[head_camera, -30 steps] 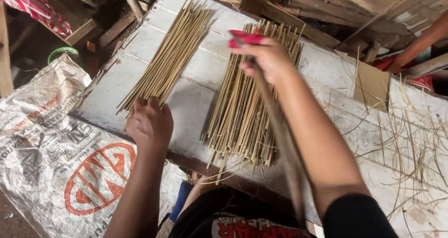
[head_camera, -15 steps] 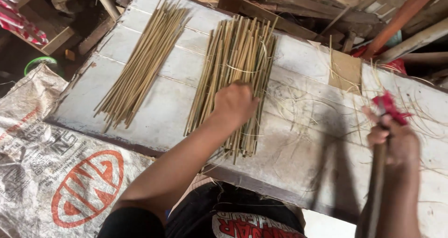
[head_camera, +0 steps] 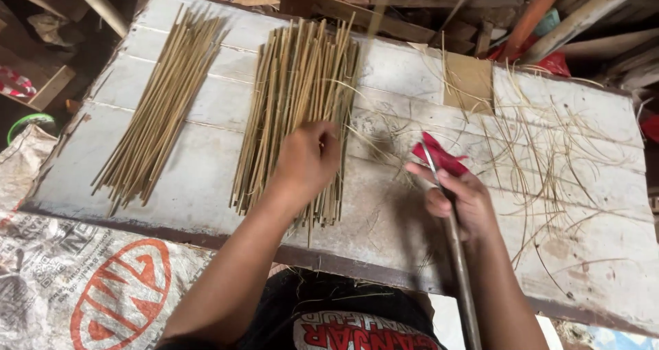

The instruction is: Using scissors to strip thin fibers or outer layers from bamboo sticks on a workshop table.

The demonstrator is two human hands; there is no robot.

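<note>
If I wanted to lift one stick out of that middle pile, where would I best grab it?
Probably at its near end, coming from the table's front edge. The middle pile of sticks lies lengthwise away from the person, and the near tips stick out unevenly past each other, so a single one can be pinched there. The left hand rests on that end. The far ends lie packed closer together.

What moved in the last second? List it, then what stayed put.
The right hand, gripping the long tool, swung off the middle bundle to the right side of the board. The left hand moved onto that bundle. Both bundles stayed put.
</note>
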